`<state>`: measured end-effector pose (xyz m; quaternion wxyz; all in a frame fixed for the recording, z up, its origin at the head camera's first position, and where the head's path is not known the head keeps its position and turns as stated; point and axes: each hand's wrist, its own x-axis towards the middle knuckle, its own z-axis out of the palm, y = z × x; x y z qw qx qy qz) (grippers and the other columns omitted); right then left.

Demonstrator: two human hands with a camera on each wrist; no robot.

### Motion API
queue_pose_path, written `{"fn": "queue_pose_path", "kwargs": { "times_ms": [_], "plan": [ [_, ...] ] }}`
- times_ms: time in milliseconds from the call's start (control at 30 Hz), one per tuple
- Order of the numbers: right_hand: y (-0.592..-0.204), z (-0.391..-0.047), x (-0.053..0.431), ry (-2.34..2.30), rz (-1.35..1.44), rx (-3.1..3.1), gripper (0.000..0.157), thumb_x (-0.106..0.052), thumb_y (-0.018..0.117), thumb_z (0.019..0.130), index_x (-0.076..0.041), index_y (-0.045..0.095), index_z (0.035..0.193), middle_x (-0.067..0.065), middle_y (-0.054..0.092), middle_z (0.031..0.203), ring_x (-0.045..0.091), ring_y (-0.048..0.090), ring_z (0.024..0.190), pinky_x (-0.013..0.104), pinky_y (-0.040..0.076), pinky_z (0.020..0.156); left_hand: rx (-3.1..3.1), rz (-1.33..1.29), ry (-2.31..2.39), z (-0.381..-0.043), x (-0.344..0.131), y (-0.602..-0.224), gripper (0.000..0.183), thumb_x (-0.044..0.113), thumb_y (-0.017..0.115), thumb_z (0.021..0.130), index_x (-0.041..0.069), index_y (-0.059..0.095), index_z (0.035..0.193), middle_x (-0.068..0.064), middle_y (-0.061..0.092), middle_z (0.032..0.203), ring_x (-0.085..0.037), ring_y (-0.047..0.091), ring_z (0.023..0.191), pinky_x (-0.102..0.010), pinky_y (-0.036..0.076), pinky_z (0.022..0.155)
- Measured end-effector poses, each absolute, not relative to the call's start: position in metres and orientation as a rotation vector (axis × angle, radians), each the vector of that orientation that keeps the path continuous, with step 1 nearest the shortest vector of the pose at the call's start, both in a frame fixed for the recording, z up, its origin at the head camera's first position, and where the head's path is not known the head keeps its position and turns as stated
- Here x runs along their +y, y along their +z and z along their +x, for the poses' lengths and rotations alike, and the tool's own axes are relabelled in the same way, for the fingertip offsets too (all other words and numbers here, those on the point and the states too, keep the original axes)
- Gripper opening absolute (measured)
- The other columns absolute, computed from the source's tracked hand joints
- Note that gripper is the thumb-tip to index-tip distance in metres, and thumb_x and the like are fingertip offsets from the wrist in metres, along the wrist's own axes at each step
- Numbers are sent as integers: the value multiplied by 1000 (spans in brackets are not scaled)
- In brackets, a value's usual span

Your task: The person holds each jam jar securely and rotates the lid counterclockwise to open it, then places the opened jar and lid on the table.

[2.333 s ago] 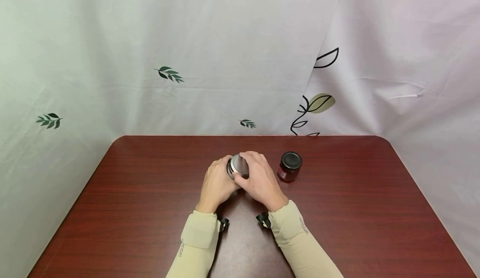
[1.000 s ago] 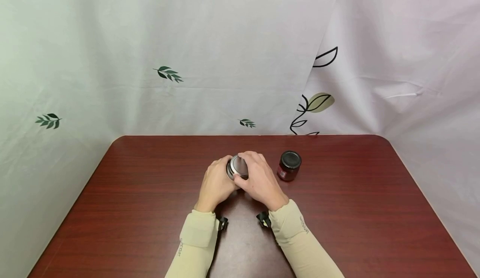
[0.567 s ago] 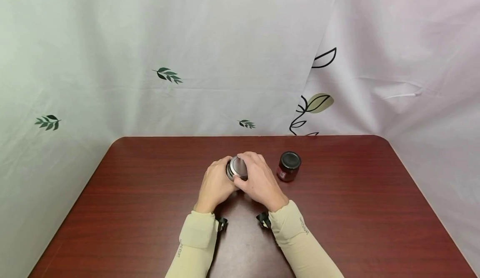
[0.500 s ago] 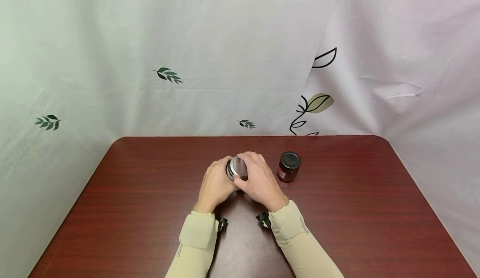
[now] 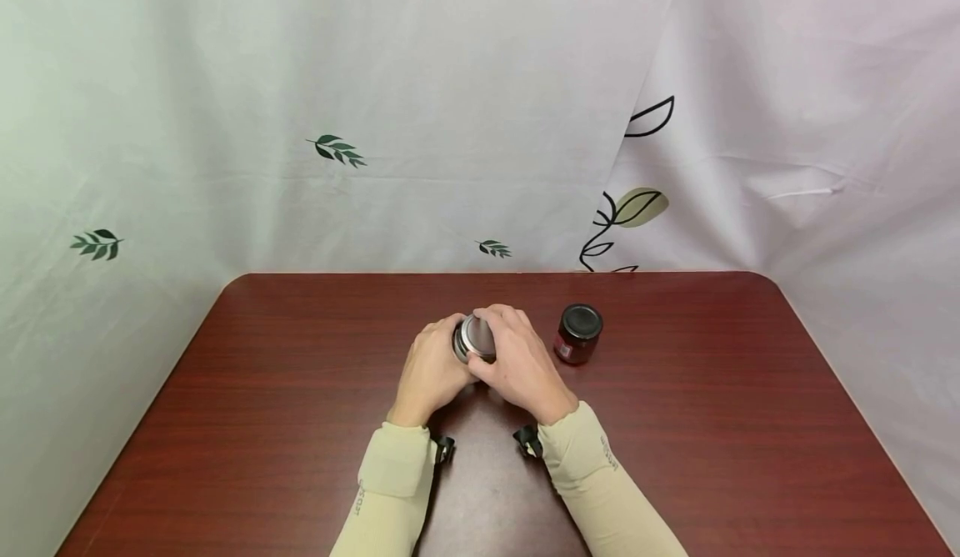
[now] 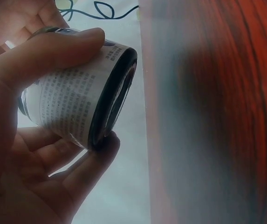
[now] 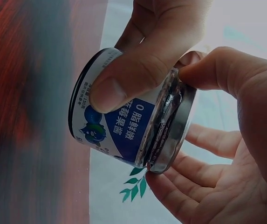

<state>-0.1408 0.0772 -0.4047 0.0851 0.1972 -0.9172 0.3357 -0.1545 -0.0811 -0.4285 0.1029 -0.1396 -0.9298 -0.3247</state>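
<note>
Both hands meet on one jar (image 7: 89,126), straight in front of the person. The left hand (image 5: 433,367) is wrapped round its body, thumb laid along the blue-and-white label (image 7: 133,128) and fingers on the opposite side, one fingertip reaching the base rim. The right hand (image 5: 522,363) is curled over the metal lid (image 5: 478,336), thumb on the near edge and fingers spread round the far edge. The jar sits between the two palms, lid end toward the right hand, base end down by the left fingers, and it appears to be clear of the tabletop (image 5: 300,424) below. Just outside the right hand, to its right and not touching, a second jar (image 5: 578,333) with a dark lid stands upright.

The step in hand looks like working the lid against the body, one hand steadying while the other twists. The lid is on (whether it is tight or already loosened, I cannot tell), and a shiny, crinkled band (image 7: 163,112) shows just under its edge. Judging from this, the next move calls for a firm left grip and an even turn of the right hand, keeping the lid square to the jar's mouth.
</note>
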Motion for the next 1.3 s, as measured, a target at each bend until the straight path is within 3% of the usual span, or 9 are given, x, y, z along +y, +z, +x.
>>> {"fn": "queue_pose_path", "kwargs": {
  "times_ms": [367, 1300],
  "plan": [
    [-405, -142, 79, 993, 605, -2753, 53, -19, 74, 85, -4, 61, 134, 12, 57, 133, 30, 52, 120, 41, 51, 91, -2772, -422, -959, -153, -82, -428, 62, 25, 87, 70, 2, 65, 124, -10, 70, 110, -32, 65, 100, -47, 52, 88],
    [-406, -144, 82, 958, 706, -2721, 53, -15, 73, 81, -4, 61, 131, 10, 58, 130, 29, 52, 119, 40, 48, 96, -2798, -442, -938, -154, -85, -428, 65, 22, 87, 69, 0, 63, 126, -13, 69, 115, -31, 64, 103, -46, 51, 89]
  ]
}}
